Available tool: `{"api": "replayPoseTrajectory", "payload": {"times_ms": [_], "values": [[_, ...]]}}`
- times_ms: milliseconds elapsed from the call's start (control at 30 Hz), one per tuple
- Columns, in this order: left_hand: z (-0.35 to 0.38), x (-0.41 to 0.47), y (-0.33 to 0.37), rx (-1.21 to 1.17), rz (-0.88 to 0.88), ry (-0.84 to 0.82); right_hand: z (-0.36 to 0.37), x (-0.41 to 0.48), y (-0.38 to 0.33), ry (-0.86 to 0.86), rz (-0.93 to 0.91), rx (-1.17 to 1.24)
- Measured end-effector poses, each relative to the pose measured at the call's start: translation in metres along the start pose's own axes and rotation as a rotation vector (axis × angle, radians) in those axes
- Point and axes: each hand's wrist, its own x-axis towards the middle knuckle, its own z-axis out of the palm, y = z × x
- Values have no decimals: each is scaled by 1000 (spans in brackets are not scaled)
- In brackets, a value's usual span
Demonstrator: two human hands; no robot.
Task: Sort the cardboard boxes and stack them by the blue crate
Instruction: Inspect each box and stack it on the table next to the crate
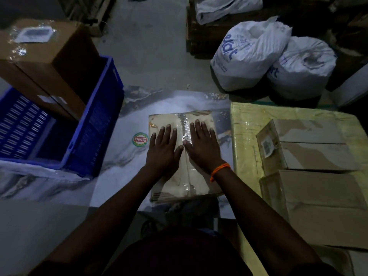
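Cardboard box [179,183] looks stiff and light; left hand [163,152] and right hand [203,148] press it flat-palmed, so its side edges suit gripping.

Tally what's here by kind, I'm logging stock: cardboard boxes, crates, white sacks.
Blue crate: 1
Cardboard boxes: 5, one centre, one brown at the crate, one large yellow-wrapped, two atop it
White sacks: 3
Total: 9

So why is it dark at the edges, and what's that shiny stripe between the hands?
Head view: the light pools in the middle, leaving the corners dim; the stripe is glare off clear tape on the cardboard box.
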Motion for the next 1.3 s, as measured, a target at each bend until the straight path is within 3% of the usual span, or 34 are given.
{"api": "replayPoseTrajectory", "payload": {"times_ms": [367,600,1033,1167,1300], "values": [[3,-12,-1,76,46,18,6,-9,3,19,-32,-24],[12,-72,-5,79,143,45,19,-85,4,135,-92,-91],[17,-72,-3,63,108,66,22,-95,3,135,-73,-134],[13,-72,-2,-58,58,117,19,-90,4,108,-31,-19],[2,-53,-13,-185,-31,125,-3,-62,17,155,128,280]]}}
